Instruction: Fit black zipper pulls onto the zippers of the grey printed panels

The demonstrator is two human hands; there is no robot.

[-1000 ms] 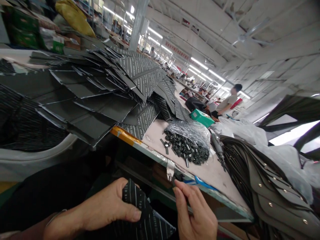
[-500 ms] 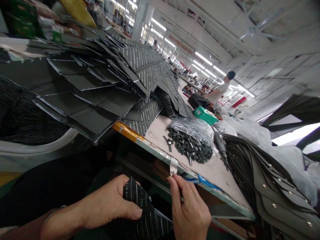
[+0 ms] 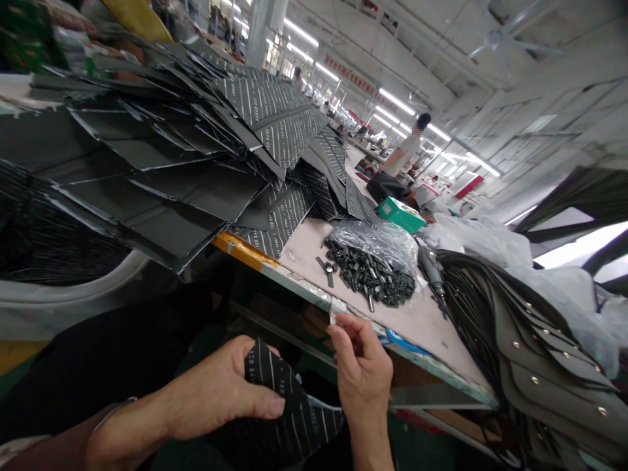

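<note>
The person's left hand [image 3: 210, 399] has a closed grip on the upper corner of a black flexible panel printed with thin white lettered stripes [image 3: 289, 412], which sits below the front edge of a pale-topped bench [image 3: 422, 333]. The right hand [image 3: 360, 366] is raised just beside that edge, its grip pinched shut between thumb and forefinger, close to a strip of silver tape [image 3: 337, 307] on the edge. Whether it has hold of anything is too small to tell.

On the bench lies a clear plastic bag [image 3: 373, 239] with small dark metal fittings [image 3: 366, 278] spilling from it. A large heap of black panels [image 3: 196, 163] rises to the left, and grey studded panels [image 3: 540, 373] are stacked to the right. A co-worker [image 3: 405, 147] stands farther down the aisle.
</note>
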